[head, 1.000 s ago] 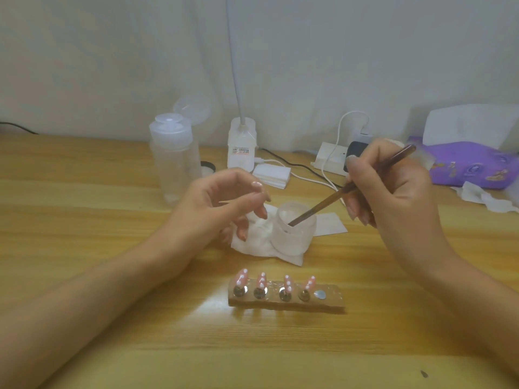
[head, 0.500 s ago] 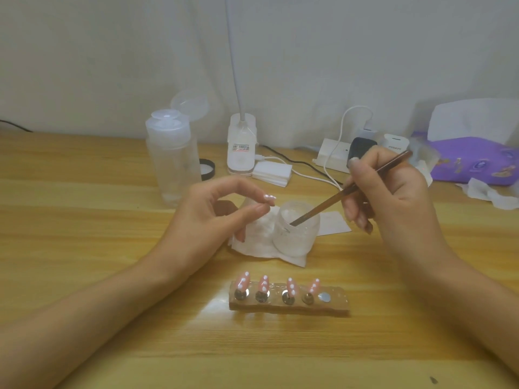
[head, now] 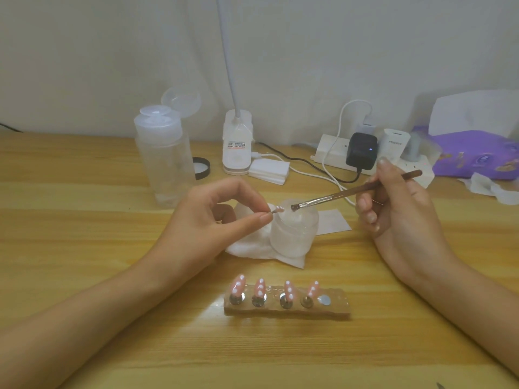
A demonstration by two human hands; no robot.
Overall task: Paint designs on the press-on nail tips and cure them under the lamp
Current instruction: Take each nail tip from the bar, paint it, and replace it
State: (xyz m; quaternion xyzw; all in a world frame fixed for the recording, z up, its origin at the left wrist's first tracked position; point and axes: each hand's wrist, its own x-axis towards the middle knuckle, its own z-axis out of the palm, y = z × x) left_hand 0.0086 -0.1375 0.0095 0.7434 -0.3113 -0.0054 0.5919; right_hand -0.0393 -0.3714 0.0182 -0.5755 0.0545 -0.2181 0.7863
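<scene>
small pink white-dotted nail tip (head: 278,210): frame centre, pinched between left hand (head: 219,220) thumb and forefinger, at rim of frosted round jar (head: 295,237) | thin brown brush (head: 351,193): gripped in right hand (head: 401,211), bristles over jar mouth | tan holder bar (head: 337,307): lower centre on wooden counter (head: 84,220), carrying four more tips (head: 259,287)

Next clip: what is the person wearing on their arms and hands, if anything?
The left hand and right hand are bare, with no gloves, watch or bracelets in view. Both forearms are uncovered as far as the frame edge, with no sleeves showing. The fingernails look plain, with no painted design that can be made out.
</scene>
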